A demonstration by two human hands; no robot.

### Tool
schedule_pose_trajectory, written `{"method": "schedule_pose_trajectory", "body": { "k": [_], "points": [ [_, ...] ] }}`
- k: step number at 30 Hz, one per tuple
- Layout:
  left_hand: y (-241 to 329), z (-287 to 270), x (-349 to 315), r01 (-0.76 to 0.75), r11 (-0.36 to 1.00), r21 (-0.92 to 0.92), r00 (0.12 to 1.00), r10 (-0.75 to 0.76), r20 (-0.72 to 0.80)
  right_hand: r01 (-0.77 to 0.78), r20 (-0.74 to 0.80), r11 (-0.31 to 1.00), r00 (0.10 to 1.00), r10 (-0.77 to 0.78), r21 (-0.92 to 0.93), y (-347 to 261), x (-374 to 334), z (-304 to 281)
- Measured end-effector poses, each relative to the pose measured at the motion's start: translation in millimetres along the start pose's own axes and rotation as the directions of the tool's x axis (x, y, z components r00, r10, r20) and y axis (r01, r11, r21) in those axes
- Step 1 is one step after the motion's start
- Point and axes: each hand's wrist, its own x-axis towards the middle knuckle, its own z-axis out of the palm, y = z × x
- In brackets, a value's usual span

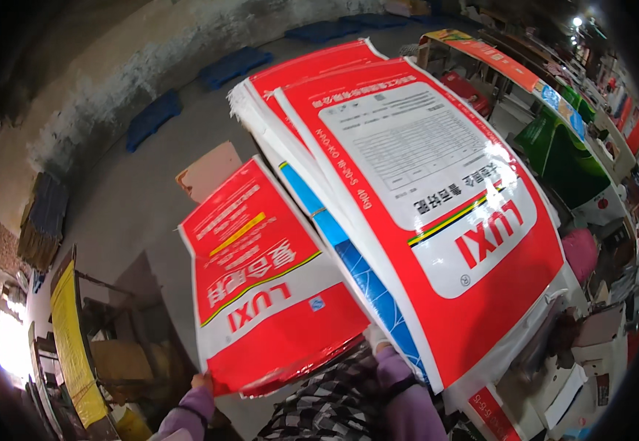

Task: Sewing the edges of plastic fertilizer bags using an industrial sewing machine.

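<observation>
An empty, flat red and white woven sack (268, 294) slants down toward me, its near edge drooping. My left hand (202, 380) has its fingers closed on the sack's near left corner. At the near right corner is my right hand (375, 337), closed on the edge, its fingers mostly hidden. Right beside it rises a stack of larger red and white sacks (437, 294), lying flat with a printed table on the top one. A blue patterned sack (378, 283) shows along the stack's left side.
Beyond the held sack lies a piece of pinkish board (209, 170) on the grey floor. Several dark blue sacks (153, 119) lie along the far wall. At left stands a frame with a yellow panel (77, 338). Cartons and a green box (566, 162) crowd the right side.
</observation>
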Motion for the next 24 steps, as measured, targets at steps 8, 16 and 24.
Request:
{"method": "schedule_pose_trajectory", "body": {
  "k": [8, 16, 24],
  "points": [
    [43, 40, -26, -0.198, 0.978, 0.066, 0.967, 0.206, -0.153, 0.211, -0.087, 0.932, 0.977, -0.193, 0.296, 30, -37, -23],
    [58, 36, -16, -0.292, 0.917, -0.271, 0.931, 0.207, -0.301, 0.195, 0.016, 0.946, 0.978, -0.206, 0.258, 27, -93, -42],
    [99, -17, -102, -0.775, 0.619, 0.124, 0.631, 0.767, 0.112, 0.05, -0.081, 0.94, 0.996, -0.024, 0.337, 69, -153, -63]
  ]
}}
